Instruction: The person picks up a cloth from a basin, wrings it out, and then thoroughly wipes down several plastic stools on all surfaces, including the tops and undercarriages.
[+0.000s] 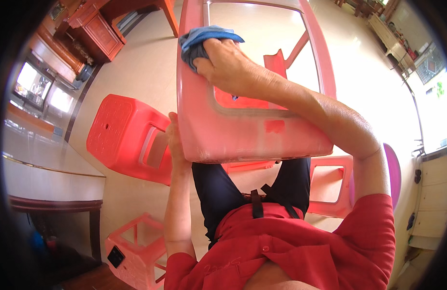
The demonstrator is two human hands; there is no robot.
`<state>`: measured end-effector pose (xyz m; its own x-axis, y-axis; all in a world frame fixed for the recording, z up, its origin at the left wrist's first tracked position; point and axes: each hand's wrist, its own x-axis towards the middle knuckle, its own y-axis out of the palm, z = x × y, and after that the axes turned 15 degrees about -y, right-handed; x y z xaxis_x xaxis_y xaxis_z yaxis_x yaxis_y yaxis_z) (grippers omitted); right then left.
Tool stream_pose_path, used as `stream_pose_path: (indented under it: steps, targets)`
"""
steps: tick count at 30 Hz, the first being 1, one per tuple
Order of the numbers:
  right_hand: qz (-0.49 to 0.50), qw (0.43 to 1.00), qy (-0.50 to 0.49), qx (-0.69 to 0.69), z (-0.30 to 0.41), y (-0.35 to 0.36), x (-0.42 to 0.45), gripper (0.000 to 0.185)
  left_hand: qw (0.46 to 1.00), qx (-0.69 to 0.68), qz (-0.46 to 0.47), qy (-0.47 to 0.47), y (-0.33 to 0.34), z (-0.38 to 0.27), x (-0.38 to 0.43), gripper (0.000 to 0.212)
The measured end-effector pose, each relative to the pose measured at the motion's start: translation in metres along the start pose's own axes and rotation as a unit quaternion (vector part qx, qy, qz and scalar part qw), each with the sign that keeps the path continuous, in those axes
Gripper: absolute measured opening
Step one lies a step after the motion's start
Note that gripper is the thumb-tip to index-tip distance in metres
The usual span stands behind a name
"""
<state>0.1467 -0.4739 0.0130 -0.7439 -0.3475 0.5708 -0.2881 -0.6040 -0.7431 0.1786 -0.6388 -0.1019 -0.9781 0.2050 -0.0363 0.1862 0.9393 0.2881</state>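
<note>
A faded red plastic stool (230,134) is held up in front of me, one side with its large window opening turned towards me. Pale, dusty-looking smears cover parts of that side. My right hand (225,63) reaches across the stool and presses a bunched blue cloth (198,45) against the left upright of the frame. At the stool's lower left edge, my left hand (175,139) grips the side; most of its fingers are hidden behind the plastic. Part of the stool's inner side shows through the opening.
A brighter red stool (114,134) lies on its side at left. Lower left, another stool (136,250) has a dark phone-like object (116,256) on it. A third stool (328,208) and a purple round item (393,174) are at right. A glossy-topped table (53,159) stands left.
</note>
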Motion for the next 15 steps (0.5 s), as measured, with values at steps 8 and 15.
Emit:
stream_pose_path:
  steps: [8, 15]
  targets:
    - [-0.010, 0.981, -0.188, -0.043, 0.018, 0.005, 0.000, 0.024, 0.985, -0.116, 0.070, -0.104, -0.002, -0.023, 0.011, 0.038]
    - [0.043, 0.906, -0.419, 0.055, 0.012, 0.008, 0.013, 0.014, 0.993, -0.048, 0.045, -0.100, -0.001, -0.023, 0.008, 0.043]
